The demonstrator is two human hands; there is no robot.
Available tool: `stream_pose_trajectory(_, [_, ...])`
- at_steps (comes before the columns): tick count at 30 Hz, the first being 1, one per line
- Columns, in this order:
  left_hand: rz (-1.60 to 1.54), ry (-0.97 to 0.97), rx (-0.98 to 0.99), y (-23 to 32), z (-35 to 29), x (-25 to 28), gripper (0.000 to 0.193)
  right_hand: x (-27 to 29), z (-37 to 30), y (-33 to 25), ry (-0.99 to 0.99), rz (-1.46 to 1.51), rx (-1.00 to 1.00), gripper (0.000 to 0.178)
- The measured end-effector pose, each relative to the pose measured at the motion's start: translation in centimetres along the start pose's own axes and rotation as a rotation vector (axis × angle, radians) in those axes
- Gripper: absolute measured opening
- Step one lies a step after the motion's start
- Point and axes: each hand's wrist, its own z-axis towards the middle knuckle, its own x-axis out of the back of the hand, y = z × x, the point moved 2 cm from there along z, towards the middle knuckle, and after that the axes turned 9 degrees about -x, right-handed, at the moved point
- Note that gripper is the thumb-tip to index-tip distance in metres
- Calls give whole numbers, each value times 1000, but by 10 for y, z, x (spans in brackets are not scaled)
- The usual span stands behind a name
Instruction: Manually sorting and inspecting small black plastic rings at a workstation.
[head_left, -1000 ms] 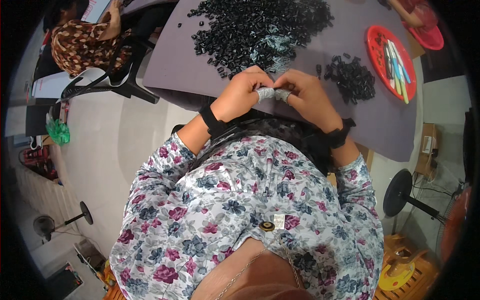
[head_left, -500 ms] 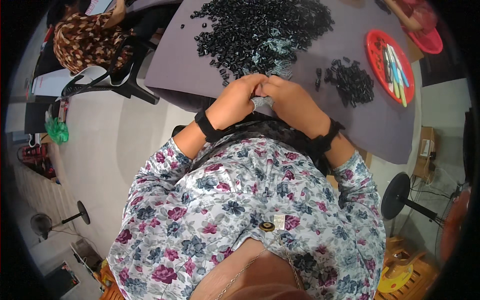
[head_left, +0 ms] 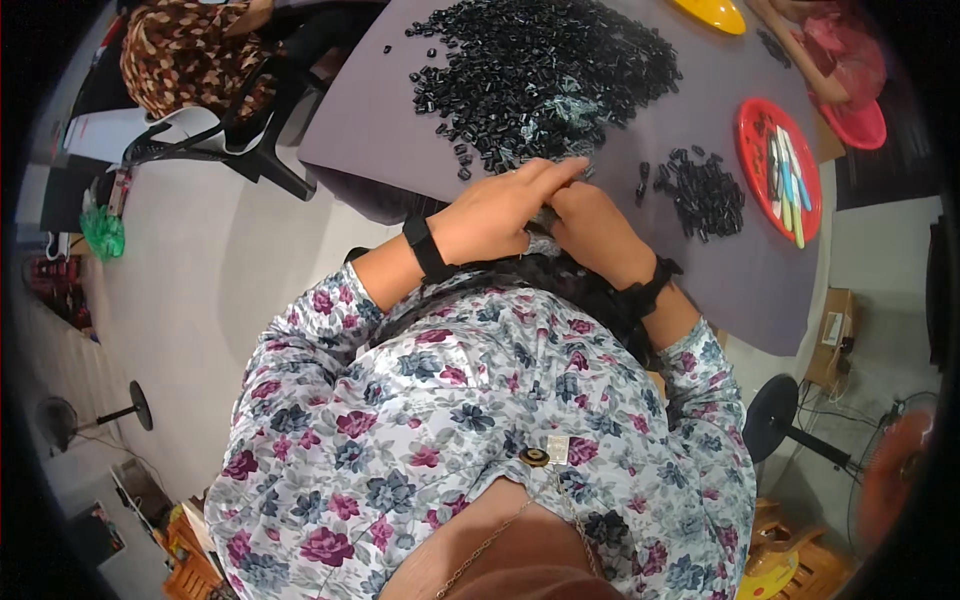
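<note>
My left hand [head_left: 488, 217] reaches across at the table's near edge, its fingers stretched out toward the heap and over the fingertips of my right hand. My right hand [head_left: 602, 232] is closed, with the fingers curled inward; whatever they hold is hidden. A small greyish patch [head_left: 541, 232] shows between the hands, too unclear to name. Just beyond them lies a large heap of small black pieces [head_left: 540, 75], shiny and short. Pale glints mark its near part. To the right of my right hand sits a smaller pile of black pieces [head_left: 700, 195].
A red plate [head_left: 752, 165] at the right holds several knives [head_left: 790, 190] with coloured handles. Beyond it are a yellow dish [head_left: 712, 12] and another person's arm [head_left: 800, 60]. Someone in a patterned top [head_left: 185, 55] sits at the far left beside a black chair [head_left: 270, 155].
My hands were pinched together around a greyish bit; now the left fingers are stretched out over the right hand. The view has shifted slightly, bringing the yellow dish into sight.
</note>
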Motion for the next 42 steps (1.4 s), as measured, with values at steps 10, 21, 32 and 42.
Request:
stream_pose_trajectory(10, [82,24,-33,-1,-7,-5,90,0,-3,-1,75,-212,108,7])
stream_pose_trajectory(21, [123,49,18,-9,-13,-13,74,-12,-4,2,149,-227,190,6])
stream_pose_trajectory(32, [58,50,-6,-14,-17,-7,84,-8,-4,-4,51,-119,51,9])
stream_pose_trajectory(42, [-56,60,45,-4,-13,4,95,3,5,-7,50,-129,52,13])
